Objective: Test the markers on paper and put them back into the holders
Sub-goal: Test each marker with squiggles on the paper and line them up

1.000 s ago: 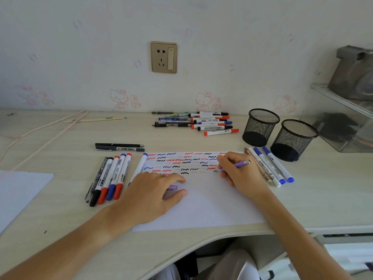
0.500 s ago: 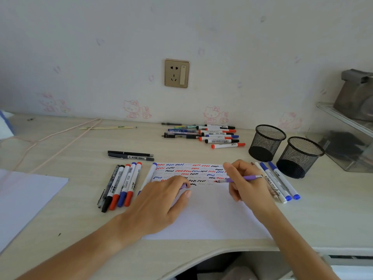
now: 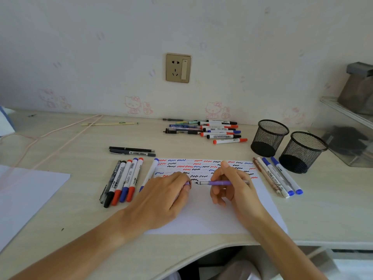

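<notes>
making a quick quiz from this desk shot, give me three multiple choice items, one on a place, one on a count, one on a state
1. Where do the two black mesh holders stand?
A. right of the paper, near the wall
B. at the left edge of the desk
C. on the paper

2. How many markers lie in the row just left of the paper?
A. two
B. five
C. nine

3. What is the state of the purple pen in the right hand?
A. capped
B. uncapped, nib showing
C. standing in a holder

Answers:
1 A: both stand on the desk to the paper's right.
2 B: five lie side by side there.
3 B: its nib points toward the left hand, which holds a purple cap.
</notes>
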